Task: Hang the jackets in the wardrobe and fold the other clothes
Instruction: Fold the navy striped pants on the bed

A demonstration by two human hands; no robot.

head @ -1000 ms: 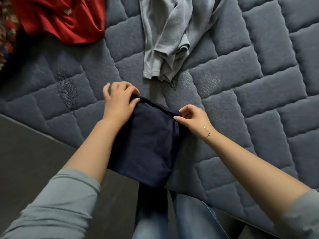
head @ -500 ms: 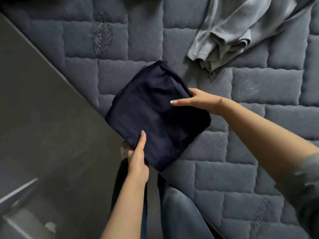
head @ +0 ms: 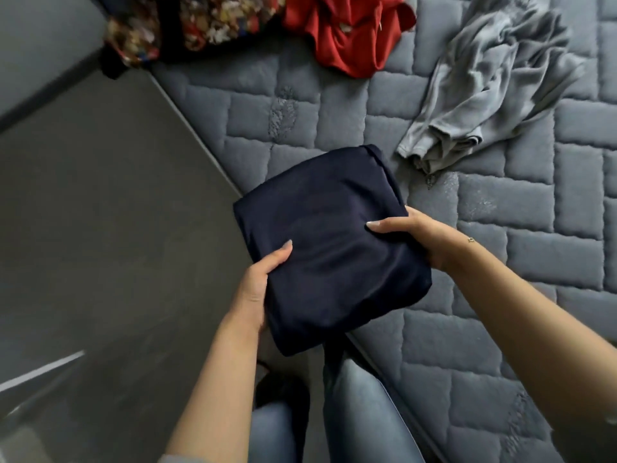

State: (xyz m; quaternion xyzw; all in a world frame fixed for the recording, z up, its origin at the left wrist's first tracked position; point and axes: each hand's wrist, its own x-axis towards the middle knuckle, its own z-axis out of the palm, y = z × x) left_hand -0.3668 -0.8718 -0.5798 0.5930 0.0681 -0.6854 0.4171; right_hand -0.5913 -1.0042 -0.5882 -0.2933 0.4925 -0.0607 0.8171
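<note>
While held above mattress (head: 417,345), folded navy garment (head: 330,248) pinched by left hand (head: 258,289), right hand (head: 424,238); underside fingers hidden, probably curled.

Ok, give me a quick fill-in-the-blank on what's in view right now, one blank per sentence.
1. Both hands hold a folded garment whose colour is ____.
2. The crumpled grey garment lies on the ____.
3. The red garment lies between the grey one and a ____-patterned cloth.
4. The left hand and right hand grip ____ edges of the bundle.

Missing words: navy; mattress; floral; opposite
</note>
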